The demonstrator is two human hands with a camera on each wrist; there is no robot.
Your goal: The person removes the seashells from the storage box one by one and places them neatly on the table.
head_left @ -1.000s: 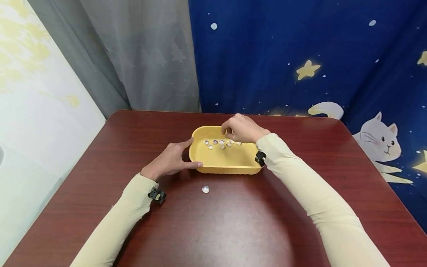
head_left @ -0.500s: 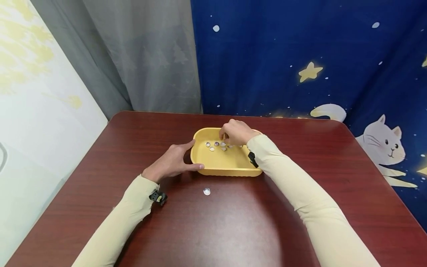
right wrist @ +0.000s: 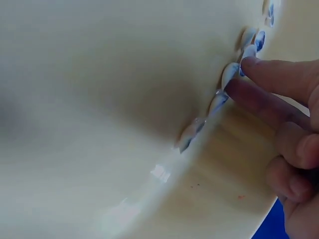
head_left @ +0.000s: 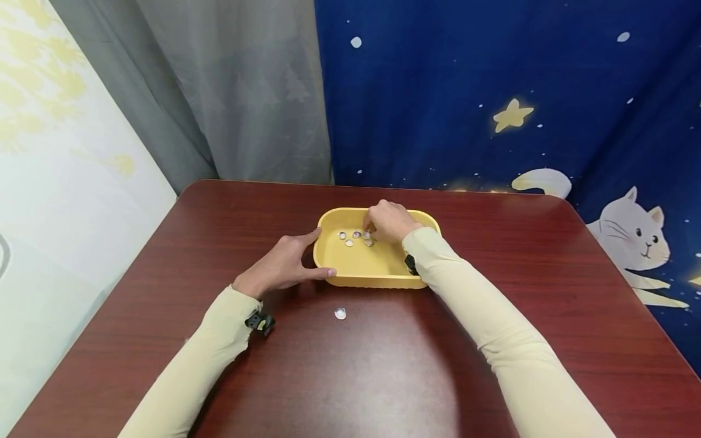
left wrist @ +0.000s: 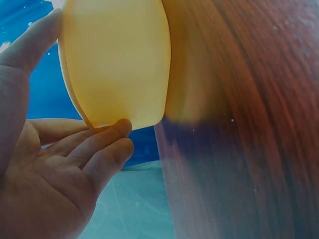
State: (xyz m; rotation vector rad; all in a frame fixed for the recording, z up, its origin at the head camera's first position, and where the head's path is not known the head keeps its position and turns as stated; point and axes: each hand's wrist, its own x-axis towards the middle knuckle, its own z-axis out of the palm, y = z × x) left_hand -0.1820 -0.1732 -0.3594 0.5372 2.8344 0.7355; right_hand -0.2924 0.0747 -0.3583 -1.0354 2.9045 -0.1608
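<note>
A yellow plastic tub (head_left: 361,282) stands on the table with several small white-and-purple seashells (head_left: 348,243) lying across its floor. My left hand (head_left: 280,267) holds the tub's left end, thumb on the near rim and fingers against the outer wall, as the left wrist view shows from below. Inside the tub, my right hand (head_left: 390,222) reaches down among the shells from the right. In the right wrist view two fingertips pinch a seashell (right wrist: 247,56) in the row, while the other fingers curl inward. The right hand hides the shells at the tub's right side.
One loose seashell (head_left: 341,313) lies on the dark red-brown table (head_left: 350,377) in front of the tub. Behind the table's far edge hang a grey curtain (head_left: 246,91) and a blue star-patterned curtain (head_left: 427,91). A white panel (head_left: 71,182) stands at the left.
My right hand has lowered into the tub from above the shells and come down onto them, covering the ones on the right. My left hand stays at the tub's end.
</note>
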